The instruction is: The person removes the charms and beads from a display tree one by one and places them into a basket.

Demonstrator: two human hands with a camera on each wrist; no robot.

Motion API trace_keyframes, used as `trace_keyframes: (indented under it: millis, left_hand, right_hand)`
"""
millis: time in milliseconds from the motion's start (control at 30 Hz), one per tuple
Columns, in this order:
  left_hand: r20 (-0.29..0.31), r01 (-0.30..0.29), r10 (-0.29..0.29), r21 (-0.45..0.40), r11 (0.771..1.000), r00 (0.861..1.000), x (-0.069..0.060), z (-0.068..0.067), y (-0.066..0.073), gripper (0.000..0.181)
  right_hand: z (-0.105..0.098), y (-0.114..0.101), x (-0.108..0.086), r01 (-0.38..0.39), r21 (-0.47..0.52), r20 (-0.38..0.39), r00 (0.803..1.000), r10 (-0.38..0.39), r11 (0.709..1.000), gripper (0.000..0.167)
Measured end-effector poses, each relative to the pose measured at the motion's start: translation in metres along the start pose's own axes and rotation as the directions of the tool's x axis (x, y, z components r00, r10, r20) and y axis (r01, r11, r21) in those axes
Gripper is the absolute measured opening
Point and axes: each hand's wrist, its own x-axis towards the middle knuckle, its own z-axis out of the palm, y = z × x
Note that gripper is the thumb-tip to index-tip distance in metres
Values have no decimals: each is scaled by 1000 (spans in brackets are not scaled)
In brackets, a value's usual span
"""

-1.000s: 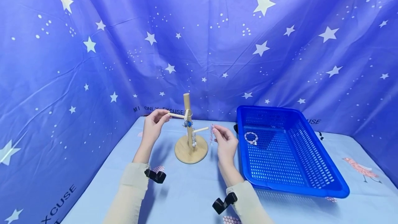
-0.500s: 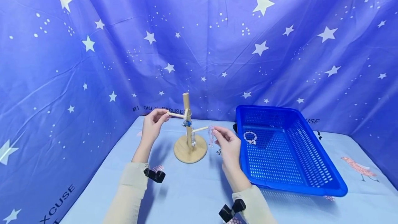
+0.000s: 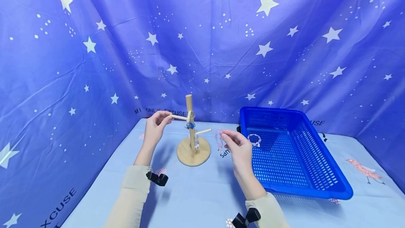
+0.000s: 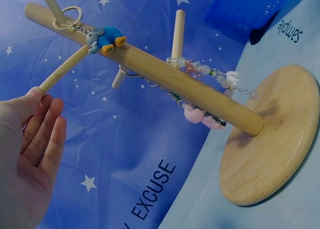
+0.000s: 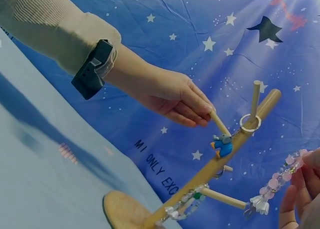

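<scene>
Everything is being backed by a starry blue curtain (image 3: 202, 39), with a pale blue cloth (image 3: 190, 196) being used underneath. A blue basket (image 3: 284, 163) is being kept on the right side of the view, and a wooden stand (image 4: 155, 69) is being stood upright to its left, pegs poking out.

Both hands are being kept busy. By the left hand (image 3: 155, 126), the end of a higher peg (image 3: 178, 117) is being pinched, probably just to steady things. By the right hand (image 3: 242, 147), a pink bracelet (image 3: 219, 140) is being pinched at its top and dangled in the air between stand and basket.

The bit that matters imo: the lower peg (image 3: 204, 131) is being pointed outward and slightly up, its long axis being aimed roughly at the right hand, easily the nearer one. The pink bracelet is being hung more or less vertically, so across that axis, near the tip but apart from it in the head view. Whether the loop is being faced squarely at the tip can't really be told.

A clear bracelet (image 3: 196, 141) is already being carried near the lower peg's root, and a pale bracelet (image 3: 259, 139) is being held in the basket. Smallest stuff: a blue figure (image 4: 111, 39) is being hung from the topmost peg by its metal ring (image 4: 56, 21).
</scene>
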Motion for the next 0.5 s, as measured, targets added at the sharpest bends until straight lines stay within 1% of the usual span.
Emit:
trace_keyframes:
  millis: [133,300,500]
  left_hand:
    - [-3,8,-8,8,1000,1000,0,-1,-1,21]
    - [0,8,-8,7,1000,1000,-1,-1,0,22]
    - [0,12,-12,3,1000,1000,0,-1,1,22]
  right_hand:
    - [-4,-5,-2,-7,-2,9,1000,7,1000,22]
    - [-11,-11,-2,-34,1,14,999,34,999,22]
    - [-21,-17,0,-40,9,16,999,40,999,16]
